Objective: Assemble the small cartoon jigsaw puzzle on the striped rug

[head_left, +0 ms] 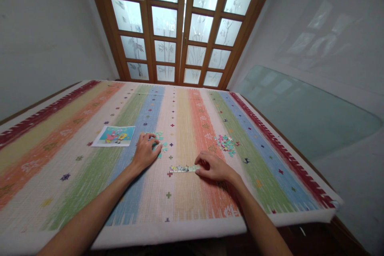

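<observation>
Okay, left to right. Picture card [115,136] first, lying flat, with bright cartoon figures on a teal background. Just right of that, left hand [146,152], palm down with fingers loosely arched, right on top of a scatter of teal puzzle pieces [164,150] and hiding a good part of them. Can't tell if gripping one. Then a short, narrow strip of joined puzzle pieces [183,169], lying flat between both hands, nearer the front edge. Right hand [213,166] at the right end of the strip, fingers curled in toward the thumb with little gap, covering that end. Can't tell if pinching anything. Beyond that hand, a loose pile of mixed pink and teal pieces [226,144].

Underneath everything, a striped cloth [186,196] in red, yellow, orange, green and blue, with little crosses and trees. Room-wise: plain grey wall [45,28] at left, wood-framed doors [182,48] with frosted, plant-patterned panes straight ahead, then right-hand wall [330,48] with faint window reflections and a pale green rounded panel [300,100] low down.
</observation>
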Tool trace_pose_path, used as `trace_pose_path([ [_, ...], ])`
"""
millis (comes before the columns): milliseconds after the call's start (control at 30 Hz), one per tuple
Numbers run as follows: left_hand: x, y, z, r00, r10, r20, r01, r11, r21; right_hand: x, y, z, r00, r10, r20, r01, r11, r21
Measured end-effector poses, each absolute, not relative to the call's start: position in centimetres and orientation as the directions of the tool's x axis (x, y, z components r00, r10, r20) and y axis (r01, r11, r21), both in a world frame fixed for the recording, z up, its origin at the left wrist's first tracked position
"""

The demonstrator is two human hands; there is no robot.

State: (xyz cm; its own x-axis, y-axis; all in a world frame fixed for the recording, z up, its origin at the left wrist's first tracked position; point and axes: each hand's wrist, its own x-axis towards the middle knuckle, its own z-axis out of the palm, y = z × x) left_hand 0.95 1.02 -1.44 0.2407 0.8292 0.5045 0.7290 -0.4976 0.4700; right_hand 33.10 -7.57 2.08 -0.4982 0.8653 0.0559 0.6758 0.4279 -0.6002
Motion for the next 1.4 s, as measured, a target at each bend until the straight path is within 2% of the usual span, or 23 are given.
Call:
trace_pose_path([
  [167, 0.6, 1.1, -0.9, 0.225, 0.856, 0.465, 0.685, -0.478, 0.549, 33.0, -7.6, 2.3, -0.501, 0.864, 0.048, 0.675, 0.425, -0.602],
  [300, 0.1, 0.9, 0.6, 0.284, 0.867, 0.409, 0.62, -0.491, 0.612, 33.0, -7.6, 2.4, -0.507, 0.861, 0.048, 0.674, 0.43, -0.601],
  [400, -0.1, 0.3, 2.0, 0.438, 0.846, 0.304, 0.494, -0.509, 0.705, 32.9, -7.6, 2.5, -0.5, 0.865, 0.046, 0.675, 0.423, -0.605],
  [533, 0.1, -1.1, 3.0, 0.696, 0.705, 0.136, 0.336, -0.487, 0.806, 32.9, -7.6, 2.6, -0.499, 0.866, 0.036, 0.677, 0.415, -0.608],
  [700, 1.2, -2.6, 2.5, 0.779, 0.622, 0.08, 0.324, -0.508, 0.798, 33.0, -7.6, 2.5, -0.498, 0.866, 0.04, 0.672, 0.415, -0.613],
  [867, 1.5, -2.6, 1.9, 0.752, 0.638, 0.165, 0.348, -0.597, 0.723, 33.1, -7.6, 2.5, -0.501, 0.865, 0.032, 0.676, 0.414, -0.61],
  [1100, 1.3, -2.4, 1.7, 0.796, 0.571, 0.202, 0.345, -0.701, 0.624, 32.9, -7.7, 2.8, -0.496, 0.868, 0.026, 0.679, 0.407, -0.611],
  [1400, 1.5, -2.7, 1.6, 0.791, 0.601, 0.112, 0.415, -0.663, 0.623, 33.0, -7.6, 2.7, -0.502, 0.864, 0.025, 0.672, 0.408, -0.618],
])
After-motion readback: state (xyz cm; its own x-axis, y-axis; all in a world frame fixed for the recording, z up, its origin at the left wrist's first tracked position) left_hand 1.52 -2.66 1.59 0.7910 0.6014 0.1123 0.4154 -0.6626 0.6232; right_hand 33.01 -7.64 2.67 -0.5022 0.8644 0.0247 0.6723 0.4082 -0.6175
